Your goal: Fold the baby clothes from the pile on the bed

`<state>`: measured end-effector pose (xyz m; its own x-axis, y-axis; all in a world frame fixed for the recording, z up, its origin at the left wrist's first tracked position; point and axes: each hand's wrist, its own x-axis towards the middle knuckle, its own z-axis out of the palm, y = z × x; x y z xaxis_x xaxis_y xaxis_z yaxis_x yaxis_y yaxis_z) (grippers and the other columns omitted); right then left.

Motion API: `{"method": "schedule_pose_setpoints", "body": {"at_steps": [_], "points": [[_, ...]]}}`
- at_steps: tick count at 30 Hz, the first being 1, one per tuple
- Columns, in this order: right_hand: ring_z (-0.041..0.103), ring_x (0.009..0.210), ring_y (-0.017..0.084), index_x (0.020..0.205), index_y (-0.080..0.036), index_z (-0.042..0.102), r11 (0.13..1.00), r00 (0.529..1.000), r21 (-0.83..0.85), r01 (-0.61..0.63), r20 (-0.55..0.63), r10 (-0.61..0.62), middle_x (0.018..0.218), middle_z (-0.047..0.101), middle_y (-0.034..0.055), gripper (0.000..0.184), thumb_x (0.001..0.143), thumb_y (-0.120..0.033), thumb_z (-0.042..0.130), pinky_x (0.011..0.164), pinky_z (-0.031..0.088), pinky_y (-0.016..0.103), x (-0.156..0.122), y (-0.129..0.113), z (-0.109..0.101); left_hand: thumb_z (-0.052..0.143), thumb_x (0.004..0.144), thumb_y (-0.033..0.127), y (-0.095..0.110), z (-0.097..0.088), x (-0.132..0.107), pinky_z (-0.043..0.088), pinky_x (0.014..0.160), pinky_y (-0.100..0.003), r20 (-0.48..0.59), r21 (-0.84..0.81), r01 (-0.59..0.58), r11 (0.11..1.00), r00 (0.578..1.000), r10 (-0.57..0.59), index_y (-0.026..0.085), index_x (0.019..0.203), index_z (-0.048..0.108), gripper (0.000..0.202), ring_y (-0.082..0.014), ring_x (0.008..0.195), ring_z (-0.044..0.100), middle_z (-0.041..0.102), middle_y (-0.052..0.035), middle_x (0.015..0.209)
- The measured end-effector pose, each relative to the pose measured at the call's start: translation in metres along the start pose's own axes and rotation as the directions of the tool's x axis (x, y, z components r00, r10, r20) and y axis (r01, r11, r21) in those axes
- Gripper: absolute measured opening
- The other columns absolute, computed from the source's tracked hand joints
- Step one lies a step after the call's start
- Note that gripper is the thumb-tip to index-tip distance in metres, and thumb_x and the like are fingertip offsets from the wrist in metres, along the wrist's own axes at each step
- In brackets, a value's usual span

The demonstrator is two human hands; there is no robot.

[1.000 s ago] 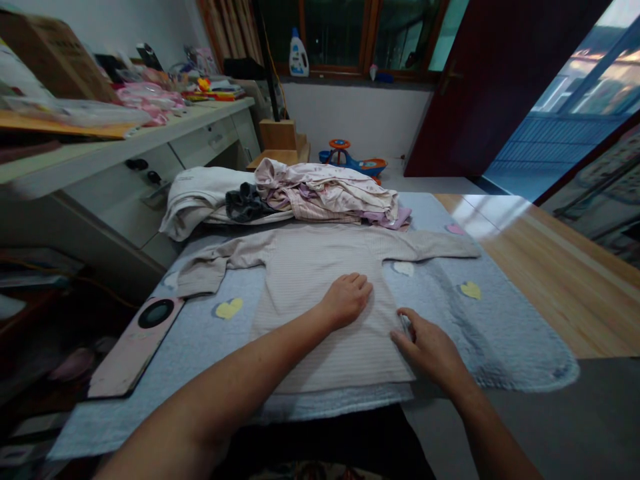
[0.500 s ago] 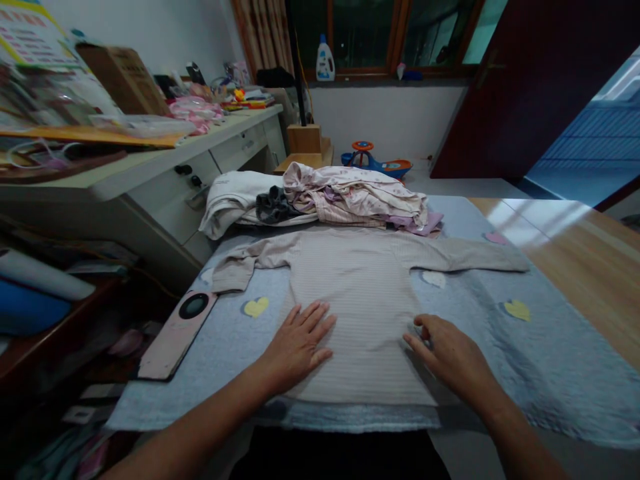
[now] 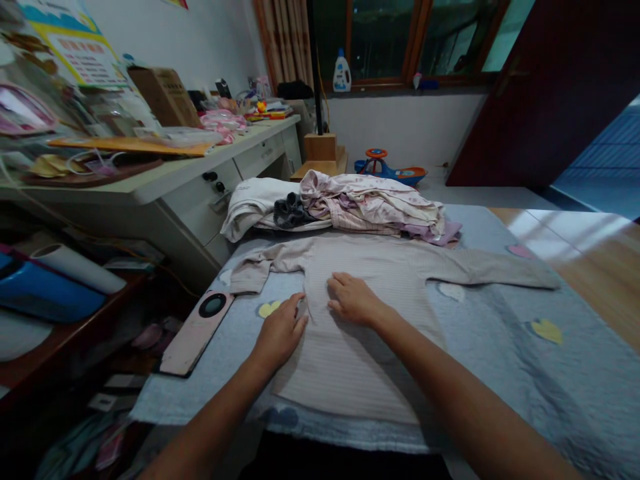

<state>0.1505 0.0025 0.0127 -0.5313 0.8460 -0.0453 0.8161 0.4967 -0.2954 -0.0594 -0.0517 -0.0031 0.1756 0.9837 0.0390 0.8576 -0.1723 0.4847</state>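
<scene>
A pale beige, finely striped long-sleeved shirt lies spread face-up, its sleeves out to the sides. At the shirt's left side edge is my left hand, thumb and forefinger apart with a little gap between them. My right hand rests on the upper middle of the shirt, palm down and fingers loosely spread. Under the shirt is a light blue quilted cover with heart patches. Left of the shirt, a pink phone with a round black camera ring lies on the cover.
A heap of clothes sits behind the shirt, with a white garment at its left. A cluttered desk stands at the left. Farther back are a blue and orange ride-on toy and a dark red door.
My right hand has moved left and forward from the shirt's right edge to its upper middle. My left hand has shifted from the shirt's front to its left edge. The view has turned slightly left.
</scene>
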Motion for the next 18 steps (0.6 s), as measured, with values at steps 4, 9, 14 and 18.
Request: {"method": "schedule_pose_setpoints", "body": {"at_steps": [4, 9, 14, 18], "points": [[0.034, 0.145, 0.031, 0.149, -0.016, 0.043, 1.0, 1.0, 0.008, 0.004, -0.004, -0.004, 0.159, 0.035, 0.0172, 0.057, 0.099, -0.042, 0.048, 0.114, 0.031, 0.048, 0.03, 0.0, 0.011, 0.049, 0.091, 0.029, 0.005, -0.005, 0.001, 0.044, 0.073, -0.031, 0.025, -0.076, 0.077, 0.994, 0.997, -0.075, 0.02, 0.125, 0.058, 0.036, -0.0225, 0.08, 0.063, 0.064, -0.002, 0.08], [0.026, 0.148, 0.029, 0.15, -0.02, 0.042, 0.999, 0.995, -0.038, 0.004, -0.098, -0.007, 0.161, 0.033, 0.0121, 0.057, 0.101, -0.049, 0.04, 0.117, 0.023, 0.049, 0.038, 0.005, 0.027, 0.05, 0.089, 0.035, -0.002, -0.009, -0.005, 0.04, 0.066, -0.029, -0.04, -0.262, 0.119, 0.958, 0.99, -0.134, 0.023, 0.113, 0.062, 0.03, -0.0197, 0.07, 0.06, 0.058, 0.0022, 0.072], [0.028, 0.148, 0.03, 0.15, -0.02, 0.043, 0.999, 0.992, -0.044, -0.007, -0.13, 0.001, 0.161, 0.034, 0.011, 0.058, 0.102, -0.052, 0.036, 0.118, 0.023, 0.048, 0.037, 0.007, 0.032, 0.053, 0.085, 0.039, -0.004, -0.009, -0.01, 0.039, 0.058, -0.026, 0.025, -0.554, 0.223, 0.802, 0.968, -0.251, 0.021, 0.111, 0.059, 0.032, -0.0152, 0.06, 0.051, 0.048, 0.0055, 0.067], [0.027, 0.148, 0.032, 0.15, -0.022, 0.042, 0.998, 0.991, -0.055, 0.013, -0.132, -0.02, 0.161, 0.034, 0.0115, 0.054, 0.102, -0.046, 0.039, 0.117, 0.023, 0.053, 0.037, 0.004, 0.032, 0.059, 0.078, 0.035, -0.002, -0.008, -0.005, 0.045, 0.06, -0.025, 0.128, -0.672, 0.286, 0.684, 0.953, -0.273, 0.02, 0.116, 0.056, 0.041, -0.0132, 0.065, 0.057, 0.057, 0.0015, 0.087]]}}
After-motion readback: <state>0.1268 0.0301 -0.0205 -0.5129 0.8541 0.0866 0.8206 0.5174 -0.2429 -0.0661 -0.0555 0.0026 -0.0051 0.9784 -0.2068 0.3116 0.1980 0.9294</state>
